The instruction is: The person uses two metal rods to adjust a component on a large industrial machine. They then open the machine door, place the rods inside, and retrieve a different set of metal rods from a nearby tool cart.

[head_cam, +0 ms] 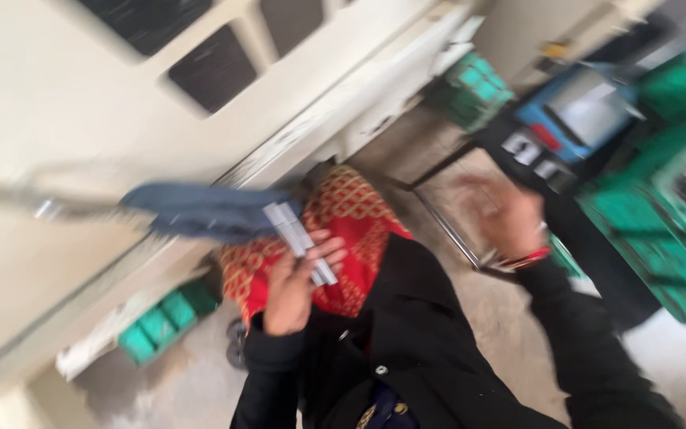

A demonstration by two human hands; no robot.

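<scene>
Pretty blurry shot, camera's tilted hard, so take this with a grain of salt. The left hand [291, 290] is up in front of a red and gold patterned cloth [351, 230], with its fingers [329, 253] curled around a small bundle of flat grey-white strips [299, 241]. The strips stick out past the fingertips toward a blue-grey cloth [208, 210] lying on the edge of a cream machine frame [121, 103].

The right hand [510, 218] is off to the other side, raised, and too smeared to say whether its fingers are spread or closed; nothing visible in it. There's a red bangle [527, 258] at that wrist.

My guess on the strips: light, thin, fairly stiff, probably smooth enough to fan out or slide apart if pinched loosely. Holding them mid-length with the thumb across the stack looks like the sensible grip.

Green crates [660, 238] sit on the floor beyond the right fingers.
</scene>
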